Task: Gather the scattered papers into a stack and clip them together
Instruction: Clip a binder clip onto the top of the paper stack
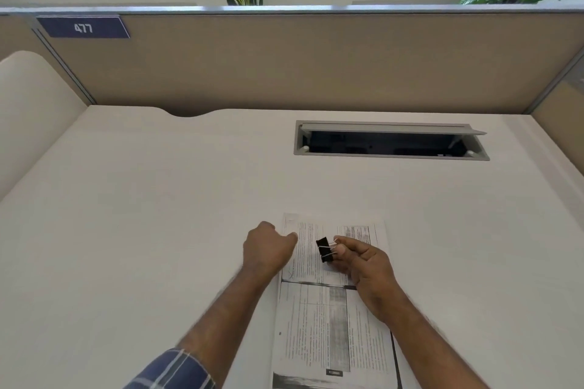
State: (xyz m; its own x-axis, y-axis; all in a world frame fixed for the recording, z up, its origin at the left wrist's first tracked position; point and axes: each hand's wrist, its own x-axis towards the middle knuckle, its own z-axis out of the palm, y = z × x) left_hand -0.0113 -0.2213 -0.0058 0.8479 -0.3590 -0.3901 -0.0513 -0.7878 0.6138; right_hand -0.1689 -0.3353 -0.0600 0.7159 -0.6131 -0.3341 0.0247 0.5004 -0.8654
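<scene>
The papers (pixel 335 309) lie stacked at lower centre of the frame. Above them, the right hand (pixel 363 265) pinches a black clip (pixel 325 250); the left hand (pixel 268 249), loosely curled and empty, steadies the stack's left edge. Best to square the edges, squeeze the clip wide and push it fully on.

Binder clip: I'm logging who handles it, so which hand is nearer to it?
Right. The right hand pinches the binder clip by its wire handles; the left hand rests apart at the papers' left edge.
</scene>
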